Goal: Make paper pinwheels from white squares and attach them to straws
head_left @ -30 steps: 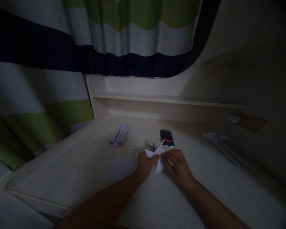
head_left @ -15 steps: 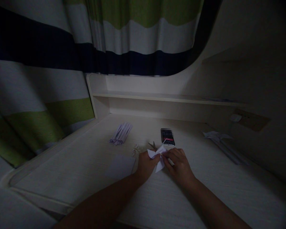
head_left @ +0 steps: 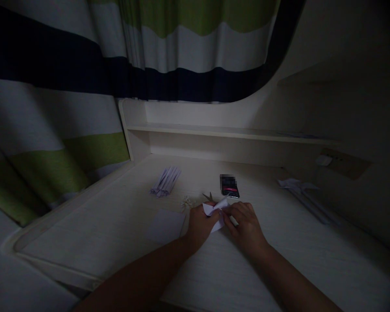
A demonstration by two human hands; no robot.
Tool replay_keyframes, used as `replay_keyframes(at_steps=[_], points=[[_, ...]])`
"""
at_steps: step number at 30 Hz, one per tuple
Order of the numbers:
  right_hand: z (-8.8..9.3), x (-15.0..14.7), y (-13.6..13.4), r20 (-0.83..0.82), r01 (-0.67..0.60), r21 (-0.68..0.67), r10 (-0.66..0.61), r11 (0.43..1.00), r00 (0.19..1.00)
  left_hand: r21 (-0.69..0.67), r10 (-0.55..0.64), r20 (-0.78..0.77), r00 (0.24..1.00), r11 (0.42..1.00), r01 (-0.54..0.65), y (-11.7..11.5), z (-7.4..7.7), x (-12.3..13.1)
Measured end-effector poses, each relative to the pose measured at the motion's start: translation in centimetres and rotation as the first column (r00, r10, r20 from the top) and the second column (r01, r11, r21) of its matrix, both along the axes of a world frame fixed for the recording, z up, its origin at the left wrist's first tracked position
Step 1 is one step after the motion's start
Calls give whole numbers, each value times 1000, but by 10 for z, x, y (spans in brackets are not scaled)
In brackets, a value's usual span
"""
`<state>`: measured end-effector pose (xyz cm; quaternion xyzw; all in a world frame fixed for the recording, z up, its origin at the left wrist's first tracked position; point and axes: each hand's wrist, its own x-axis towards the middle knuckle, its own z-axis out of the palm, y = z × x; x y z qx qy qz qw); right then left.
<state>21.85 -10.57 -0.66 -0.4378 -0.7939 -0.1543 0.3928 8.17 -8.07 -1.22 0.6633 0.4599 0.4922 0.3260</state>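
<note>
A white paper pinwheel with folded blades is held above the desk. My left hand grips it from the left, thumb pressed near its middle. My right hand is closed, its fingertips pinching at the pinwheel's centre; a thin white piece shows there, partly hidden by the fingers. Just behind the pinwheel, the scissors show only their pointed blades. A small heap of short white pieces lies left of them. Beside my left wrist, a flat square sheet of paper rests on the desk.
A bundle of rolled paper sticks lies back left. A phone with a lit screen sits behind my right hand. On the right is another paper pinwheel with sticks. A shelf runs along the back, beneath a striped curtain.
The pinwheel has tilted slightly between my hands, and its lower blade shows less. My fingers stay pressed at its centre. The view has shifted a little.
</note>
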Motion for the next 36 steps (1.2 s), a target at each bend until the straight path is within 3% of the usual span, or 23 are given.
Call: replay_keyframes(at_steps=[10,17,21,24,27,29,33,36], points=[[3,-6,-5,46,41,10,-42,999,998,88,40,-52,998,996,-35,-6,3,0],[-6,-10,-5,-211,8,-79,-25,997,977,149,68,-95,993,987,-53,-8,2,0],[-10,-13,-3,-440,-36,-273,-91,961,894,165,81,-101,992,984,-63,-8,0,1],[-11,-15,-2,-637,-165,-430,-169,887,752,161,77,-105,991,985,-60,-9,-1,1],[-12,-16,-1,-772,-326,-451,-179,831,610,159,70,-107,992,986,-52,-9,-1,1],[-12,-17,-1,-779,-325,-447,-185,833,599,160,68,-113,991,986,-50,-10,-1,2],[-11,-16,-1,-708,-183,-438,-212,880,673,164,72,-116,991,985,-53,-10,-2,2],[-10,-15,0,-794,-315,-440,-201,841,574,194,64,-107,992,980,-42,-10,-4,2]])
